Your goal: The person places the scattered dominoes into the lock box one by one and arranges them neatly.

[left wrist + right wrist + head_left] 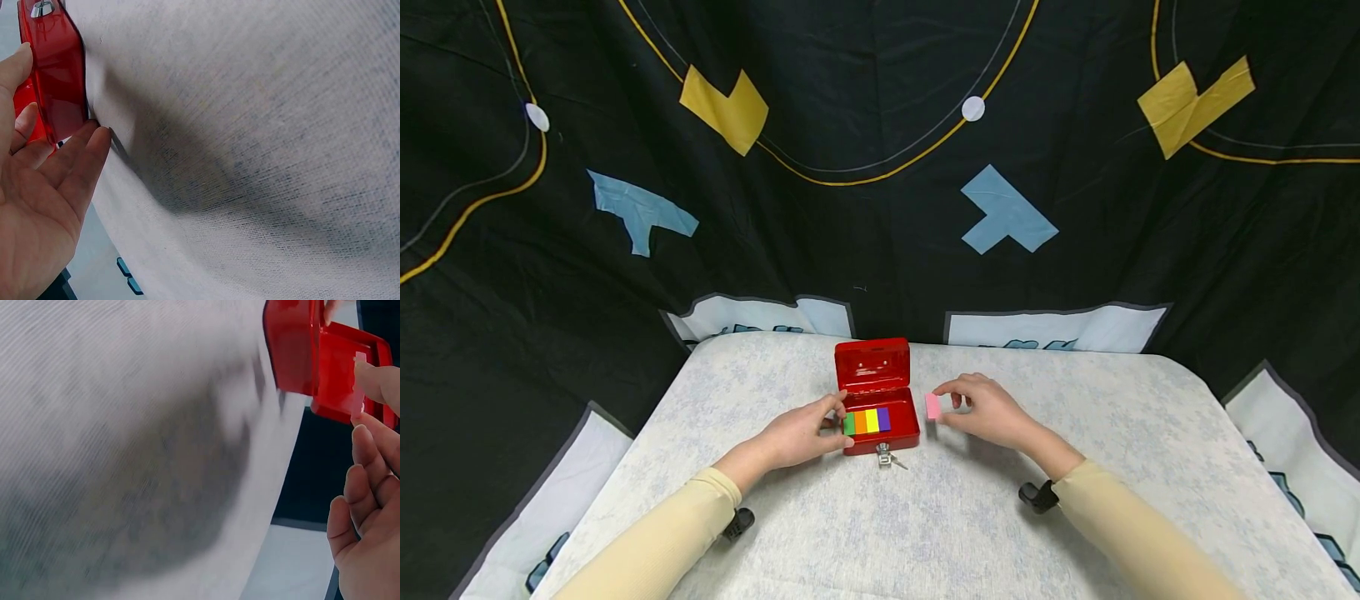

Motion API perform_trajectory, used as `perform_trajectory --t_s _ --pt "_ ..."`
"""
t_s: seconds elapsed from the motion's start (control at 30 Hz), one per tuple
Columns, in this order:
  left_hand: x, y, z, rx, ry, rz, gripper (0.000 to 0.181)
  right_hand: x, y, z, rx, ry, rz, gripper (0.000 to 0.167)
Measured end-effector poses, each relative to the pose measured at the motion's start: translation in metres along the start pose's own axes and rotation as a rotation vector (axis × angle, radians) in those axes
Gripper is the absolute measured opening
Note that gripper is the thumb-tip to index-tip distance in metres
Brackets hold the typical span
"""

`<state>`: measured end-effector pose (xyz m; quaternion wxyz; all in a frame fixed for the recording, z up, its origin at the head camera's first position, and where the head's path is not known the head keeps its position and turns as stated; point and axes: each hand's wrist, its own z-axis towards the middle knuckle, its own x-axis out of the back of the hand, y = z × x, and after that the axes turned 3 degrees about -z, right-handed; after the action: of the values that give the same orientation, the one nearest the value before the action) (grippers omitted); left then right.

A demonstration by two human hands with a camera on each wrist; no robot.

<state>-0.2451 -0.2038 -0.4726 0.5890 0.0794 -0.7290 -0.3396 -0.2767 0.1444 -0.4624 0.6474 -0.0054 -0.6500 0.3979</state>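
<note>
An open red cash box stands on the table with its lid raised at the back. Inside lie green, orange, yellow and purple rectangles, side by side. My left hand holds the box by its left side, thumb at the front corner and a finger towards the back. Right of the box, my right hand pinches a thin pink rectangular piece between thumb and fingertip, above the table. In the right wrist view the pink piece appears edge-on.
A padlock hangs at the front of the box, with keys beside it. Pale patterned cloth covers the table. Behind it hangs a black curtain with printed shapes. Each wrist wears a black strap.
</note>
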Motion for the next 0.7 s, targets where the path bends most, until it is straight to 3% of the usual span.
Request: perform_trajectory --t_s 0.33,0.7 --pt "0.001 0.002 -0.001 0.004 -0.003 -0.004 0.039 -0.015 -0.010 0.016 0.038 -0.010 -0.065 0.036" --pt "0.001 0.002 -0.001 0.016 0.001 0.003 0.040 -0.030 -0.020 0.033 0.027 -0.057 -0.106 0.037"
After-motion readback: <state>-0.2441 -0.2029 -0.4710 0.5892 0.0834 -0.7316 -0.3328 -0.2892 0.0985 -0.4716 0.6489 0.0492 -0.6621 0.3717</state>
